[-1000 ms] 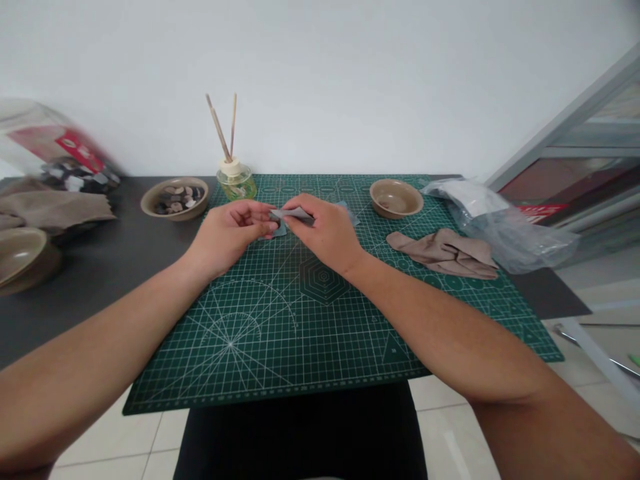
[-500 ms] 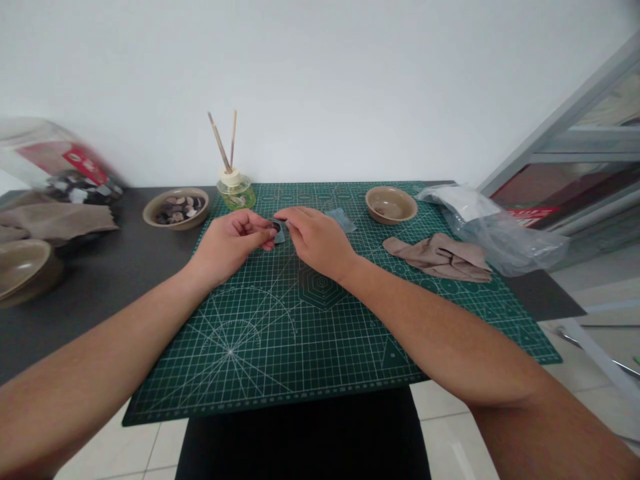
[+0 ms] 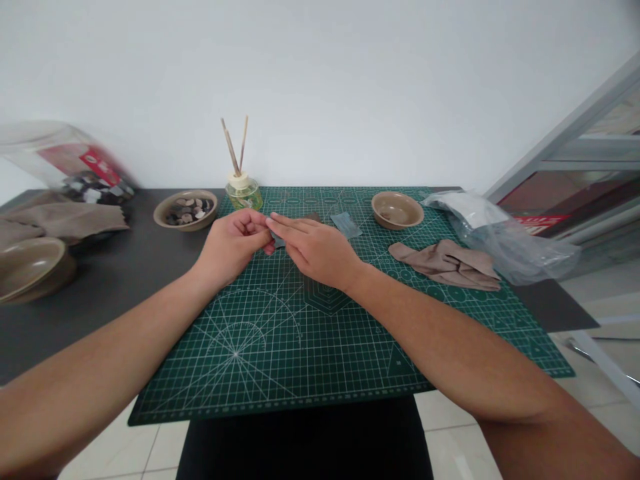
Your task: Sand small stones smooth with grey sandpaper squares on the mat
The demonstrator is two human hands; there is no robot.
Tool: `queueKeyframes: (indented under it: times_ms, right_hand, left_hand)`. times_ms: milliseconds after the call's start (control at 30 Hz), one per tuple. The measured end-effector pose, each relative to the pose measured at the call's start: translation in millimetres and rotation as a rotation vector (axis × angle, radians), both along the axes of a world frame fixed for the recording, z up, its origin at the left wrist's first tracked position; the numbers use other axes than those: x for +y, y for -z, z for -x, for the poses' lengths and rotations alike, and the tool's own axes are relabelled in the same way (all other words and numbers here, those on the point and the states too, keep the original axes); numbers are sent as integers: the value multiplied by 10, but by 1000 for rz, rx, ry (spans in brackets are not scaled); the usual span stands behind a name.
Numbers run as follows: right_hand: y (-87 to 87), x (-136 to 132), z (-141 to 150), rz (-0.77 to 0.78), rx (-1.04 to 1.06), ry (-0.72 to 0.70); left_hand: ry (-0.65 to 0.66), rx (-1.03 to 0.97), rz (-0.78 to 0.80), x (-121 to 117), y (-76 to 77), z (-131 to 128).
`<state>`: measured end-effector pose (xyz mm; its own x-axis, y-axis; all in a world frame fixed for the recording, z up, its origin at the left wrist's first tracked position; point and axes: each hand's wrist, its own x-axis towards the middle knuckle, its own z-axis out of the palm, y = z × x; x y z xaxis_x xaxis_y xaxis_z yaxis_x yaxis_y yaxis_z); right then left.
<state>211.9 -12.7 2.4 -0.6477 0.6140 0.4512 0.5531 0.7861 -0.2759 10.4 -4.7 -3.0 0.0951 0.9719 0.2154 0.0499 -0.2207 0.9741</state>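
Over the green cutting mat [image 3: 280,360], my hands meet at the fingertips. My left hand [image 3: 233,243] is closed in a pinch; the small dark round piece it gripped a moment earlier is hidden behind the fingers. Laid over its fingertips, my right hand [image 3: 320,250] has its fingers pressed together on a small blue-grey sheet [image 3: 278,241], perhaps sandpaper, of which only an edge shows. Just beyond the right hand lie another blue-grey sheet [image 3: 346,225] and a brownish patch [image 3: 313,217], partly covered by the hand.
A bowl of dark and tan pieces [image 3: 185,210] stands left of the reed diffuser [image 3: 244,193]. Another bowl [image 3: 397,210], a brown cloth [image 3: 447,263] and a plastic bag [image 3: 505,237] are right. Far left are a bowl [image 3: 33,267], a cloth [image 3: 75,220] and a clear container [image 3: 75,160].
My right fingers have slid left over the left fingertips, covering the small dark piece that showed before. The whole view has shifted slightly.
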Motion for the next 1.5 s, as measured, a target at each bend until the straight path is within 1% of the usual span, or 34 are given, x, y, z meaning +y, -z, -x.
queueKeyframes:
  times_ms: [300,567,667,867,1100,1200,1333,1500]
  right_hand:
    - [-96,-96,-1,66,-50,151]
    - [-84,-94,9,9,-59,131]
    - [-78,-89,4,6,-67,133]
    - [-106,-102,-20,19,-81,208]
    - [-108,-123,-8,9,-106,159]
    - [-101,-114,-8,4,-106,175]
    - [-122,-111,-12,43,-138,222]
    - [-167,-149,7,90,-174,262]
  left_hand:
    - [-48,-11,-39,-20,-21,-10]
    - [-57,81,-11,-34,-43,1]
    - [-54,63,-13,-46,-49,-4]
    - [-43,14,-40,-38,-50,4]
    - [-4,61,-4,-28,-47,4]
    - [-25,55,-18,-32,-37,-3]
    - [-54,5,-56,-29,-26,-7]
    - [-30,-26,-85,2,-8,7]
